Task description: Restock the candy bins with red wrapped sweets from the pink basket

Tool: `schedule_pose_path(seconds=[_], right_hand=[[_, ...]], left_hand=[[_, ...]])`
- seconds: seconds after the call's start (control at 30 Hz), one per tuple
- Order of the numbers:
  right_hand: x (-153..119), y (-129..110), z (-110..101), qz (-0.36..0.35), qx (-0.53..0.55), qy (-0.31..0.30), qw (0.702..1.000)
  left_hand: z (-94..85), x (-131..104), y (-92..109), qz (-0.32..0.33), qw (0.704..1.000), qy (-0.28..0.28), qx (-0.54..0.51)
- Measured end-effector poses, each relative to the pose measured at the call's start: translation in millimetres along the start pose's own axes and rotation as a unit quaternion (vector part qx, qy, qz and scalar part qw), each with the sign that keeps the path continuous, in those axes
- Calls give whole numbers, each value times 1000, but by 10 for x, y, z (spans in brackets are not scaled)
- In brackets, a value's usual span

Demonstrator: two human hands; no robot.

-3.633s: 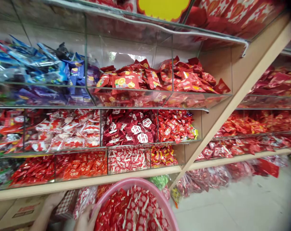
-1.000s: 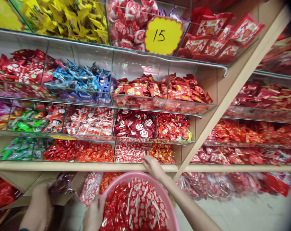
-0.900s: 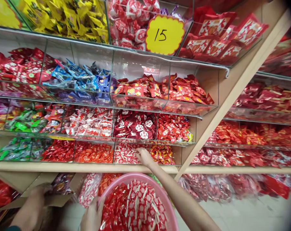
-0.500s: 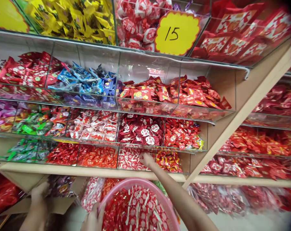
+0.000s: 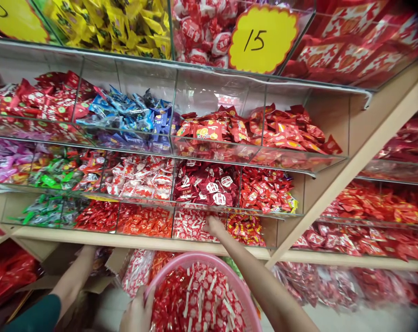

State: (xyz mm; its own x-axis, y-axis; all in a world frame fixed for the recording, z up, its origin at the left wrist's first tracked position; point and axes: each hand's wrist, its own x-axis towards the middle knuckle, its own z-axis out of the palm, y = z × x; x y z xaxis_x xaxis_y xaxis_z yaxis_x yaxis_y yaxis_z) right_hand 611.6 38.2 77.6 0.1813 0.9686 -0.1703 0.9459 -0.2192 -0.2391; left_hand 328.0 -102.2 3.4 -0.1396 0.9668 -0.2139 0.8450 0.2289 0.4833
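Observation:
My left hand [image 5: 138,312] grips the left rim of a pink round basket [image 5: 253,308] at the bottom centre. Inside the basket lie red-wrapped sweets on the left and red-and-white wrapped sweets [image 5: 211,295] on the right. Above it, my right hand [image 5: 214,226] reaches over the front edge of a low clear bin of small red-and-white sweets [image 5: 188,226]. Its fingers point down into that bin and are mostly hidden, so any sweet between them cannot be made out.
Another person's arm with a green sleeve [image 5: 39,316] reaches into a cardboard box [image 5: 118,262] at lower left. Clear bins of wrapped sweets rise in tiers, with a yellow price tag [image 5: 263,39] above. A slanting wooden divider [image 5: 364,138] stands at the right.
The other person's hand has moved up and right, into the box. The shelves have shifted slightly right in view. My left hand stays on the basket and my right hand over the same bin.

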Motion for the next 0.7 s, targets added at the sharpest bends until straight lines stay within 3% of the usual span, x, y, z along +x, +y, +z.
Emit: schedule_pose_path(seconds=[0.37, 0.7], right_hand=[[19, -43, -61, -20, -71, -58, 996], [74, -119, 19, 28, -94, -53, 994]], left_hand=[[58, 22, -83, 6, 1000, -12, -14], [42, 29, -84, 10, 1000, -11, -3]])
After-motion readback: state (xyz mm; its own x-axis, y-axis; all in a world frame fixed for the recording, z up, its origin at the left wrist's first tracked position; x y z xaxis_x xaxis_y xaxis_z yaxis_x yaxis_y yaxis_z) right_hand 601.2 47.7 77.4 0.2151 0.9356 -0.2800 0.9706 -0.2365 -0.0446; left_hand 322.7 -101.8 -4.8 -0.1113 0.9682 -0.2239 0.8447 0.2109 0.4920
